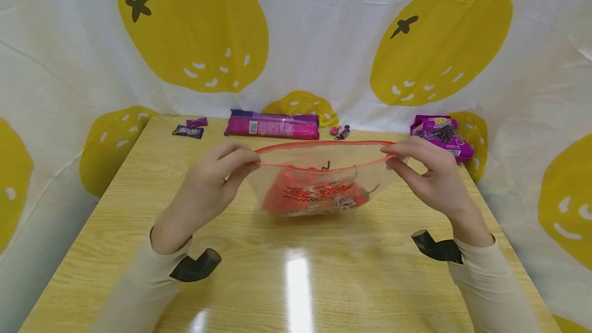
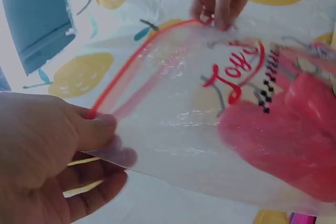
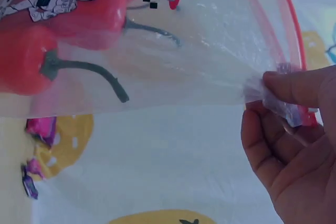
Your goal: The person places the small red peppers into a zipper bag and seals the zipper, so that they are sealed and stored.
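Note:
A clear zip bag [image 1: 319, 179] with a red-edged mouth and red "Toy Story" print hangs above the table between both hands. Its two red edges stand apart in the head view. Inside lie red peppers [image 3: 105, 19] with green stems. My left hand [image 1: 208, 189] pinches the bag's left top corner between thumb and fingers. At the opposite corner, my right hand [image 1: 430, 173] pinches the edge, with the thumb over a clear plastic piece [image 3: 286, 103] by the red strip. Parts of the fingers behind the bag are hidden.
Along the table's [image 1: 222, 271] back edge lie a long pink-purple packet [image 1: 273, 125], small wrapped sweets [image 1: 341, 131], two dark wrappers [image 1: 188, 130] at left and a purple bag [image 1: 441, 135] at right. A fruit-printed white curtain [image 1: 319, 30] rises behind.

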Motion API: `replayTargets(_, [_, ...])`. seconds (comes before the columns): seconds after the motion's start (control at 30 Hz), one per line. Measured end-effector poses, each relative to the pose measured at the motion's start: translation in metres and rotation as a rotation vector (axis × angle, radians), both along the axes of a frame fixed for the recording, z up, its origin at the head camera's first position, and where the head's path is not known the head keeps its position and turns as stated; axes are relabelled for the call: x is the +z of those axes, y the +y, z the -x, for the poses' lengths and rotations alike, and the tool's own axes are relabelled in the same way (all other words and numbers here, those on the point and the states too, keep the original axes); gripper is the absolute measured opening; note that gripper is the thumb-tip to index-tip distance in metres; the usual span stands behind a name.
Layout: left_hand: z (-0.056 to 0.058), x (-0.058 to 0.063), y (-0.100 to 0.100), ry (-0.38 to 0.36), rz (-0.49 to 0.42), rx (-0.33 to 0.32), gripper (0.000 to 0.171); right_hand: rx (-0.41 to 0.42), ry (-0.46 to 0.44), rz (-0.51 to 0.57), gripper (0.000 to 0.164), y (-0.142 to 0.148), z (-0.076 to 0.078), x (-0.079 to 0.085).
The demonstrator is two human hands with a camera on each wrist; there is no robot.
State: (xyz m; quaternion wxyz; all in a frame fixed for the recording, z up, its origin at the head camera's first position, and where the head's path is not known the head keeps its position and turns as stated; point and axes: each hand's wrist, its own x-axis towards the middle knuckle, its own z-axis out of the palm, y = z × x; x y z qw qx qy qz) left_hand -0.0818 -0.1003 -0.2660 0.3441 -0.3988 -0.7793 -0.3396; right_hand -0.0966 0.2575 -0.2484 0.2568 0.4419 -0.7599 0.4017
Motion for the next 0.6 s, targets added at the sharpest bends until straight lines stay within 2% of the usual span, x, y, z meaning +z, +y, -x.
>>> replayTargets(0.07, [0.002, 0.002, -0.003, -0.036, -0.086, -0.015, 0.028, 0.089, -0.143, 0.109, 0.026, 0.000, -0.004, 0.004])
replayTargets(0.17, [0.003, 0.003, -0.006, -0.158, -0.222, -0.054, 0.043, 0.215, -0.406, 0.315, 0.042, 0.004, -0.007, 0.005])
replayTargets(0.27, [0.007, 0.000, -0.009, -0.319, -0.319, -0.077, 0.041, 0.251, -0.630, 0.459, 0.046, 0.008, -0.003, -0.001])
replayTargets(0.33, [0.013, -0.006, -0.011, -0.420, -0.350, -0.069, 0.031, 0.230, -0.742, 0.494, 0.039, 0.008, 0.004, -0.011])
replayTargets(0.4, [0.021, -0.016, -0.012, -0.485, -0.347, -0.046, 0.022, 0.155, -0.820, 0.481, 0.028, 0.007, 0.012, -0.024])
replayTargets(0.47, [0.030, -0.026, -0.013, -0.496, -0.322, -0.013, 0.015, 0.072, -0.842, 0.436, 0.020, 0.006, 0.018, -0.038])
replayTargets(0.53, [0.038, -0.035, -0.015, -0.442, -0.275, 0.023, 0.012, 0.000, -0.822, 0.388, 0.014, 0.006, 0.024, -0.049])
replayTargets(0.6, [0.044, -0.041, -0.017, -0.354, -0.233, 0.059, 0.012, -0.045, -0.771, 0.367, 0.013, 0.007, 0.028, -0.055])
